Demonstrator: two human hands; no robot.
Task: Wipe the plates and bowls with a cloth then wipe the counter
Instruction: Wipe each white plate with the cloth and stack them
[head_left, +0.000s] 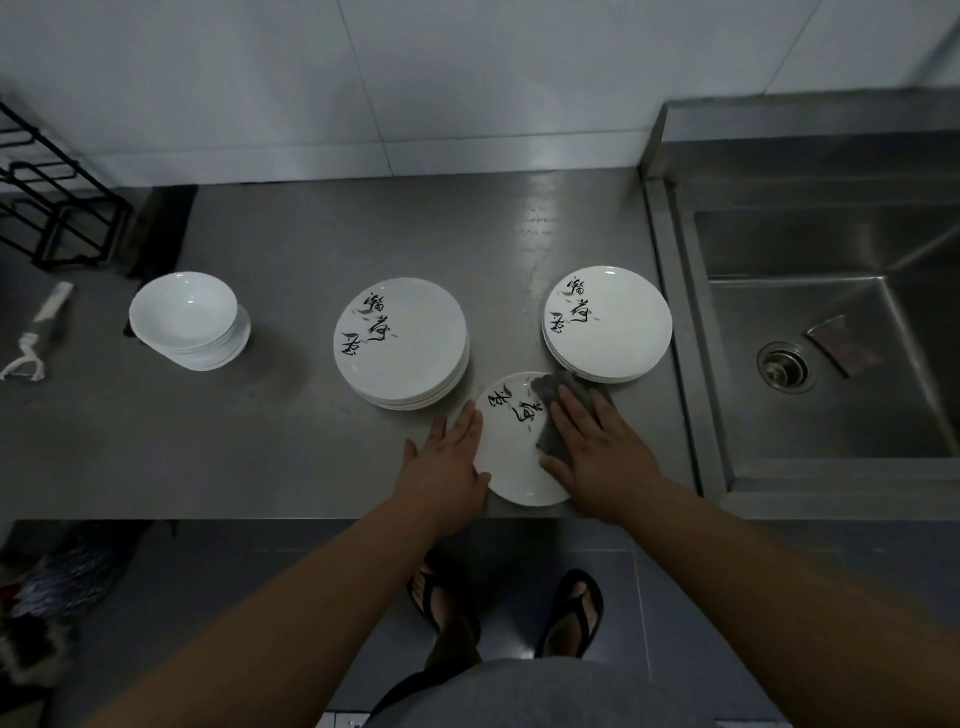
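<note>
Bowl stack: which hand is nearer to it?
Left. The left hand touches the plate, right of the bowl stack; the right hand is farther right, on the cloth.

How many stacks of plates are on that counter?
2. The middle stack sits at the centre of the counter; the right stack stands next to the sink. A single plate lies apart near the front edge. Lower plates in each stack are mostly hidden.

We note steel sink at right, round drain strainer in its basin, small dark pad just beside strainer. Black wire rack stands far left by white tiled wall. We see white-handled utensil lying near rack.
</note>
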